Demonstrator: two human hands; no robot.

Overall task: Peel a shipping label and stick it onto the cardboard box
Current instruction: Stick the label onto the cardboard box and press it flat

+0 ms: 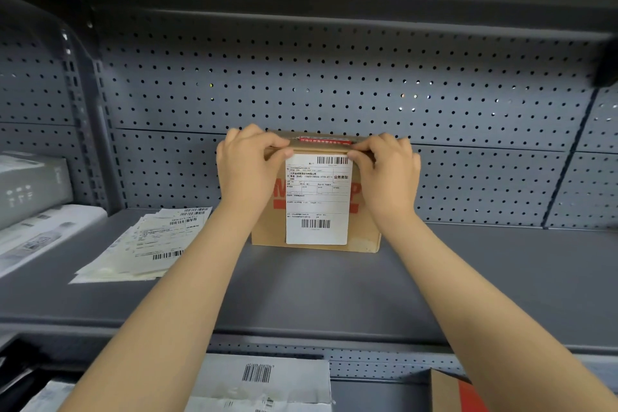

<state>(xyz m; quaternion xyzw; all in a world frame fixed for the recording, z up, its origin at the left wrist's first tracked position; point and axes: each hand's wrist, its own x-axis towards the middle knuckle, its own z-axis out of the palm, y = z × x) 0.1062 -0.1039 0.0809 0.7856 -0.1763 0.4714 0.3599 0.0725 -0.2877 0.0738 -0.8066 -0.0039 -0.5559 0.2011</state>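
Observation:
A brown cardboard box (pixel 267 231) with red print stands upright on the grey shelf (pixel 334 284) against the pegboard back. A white shipping label (pixel 317 204) with two barcodes lies flat on the box's front face. My left hand (pixel 245 174) holds the box's upper left corner, thumb at the label's top left corner. My right hand (pixel 388 174) holds the upper right corner, thumb pressing the label's top right corner. Red tape (pixel 326 141) runs along the box's top.
A fanned stack of label sheets (pixel 147 244) lies on the shelf to the left of the box. White packages (pixel 33 211) sit at far left. On the lower shelf lie a white parcel (pixel 267 378) and another cardboard box (pixel 448 391).

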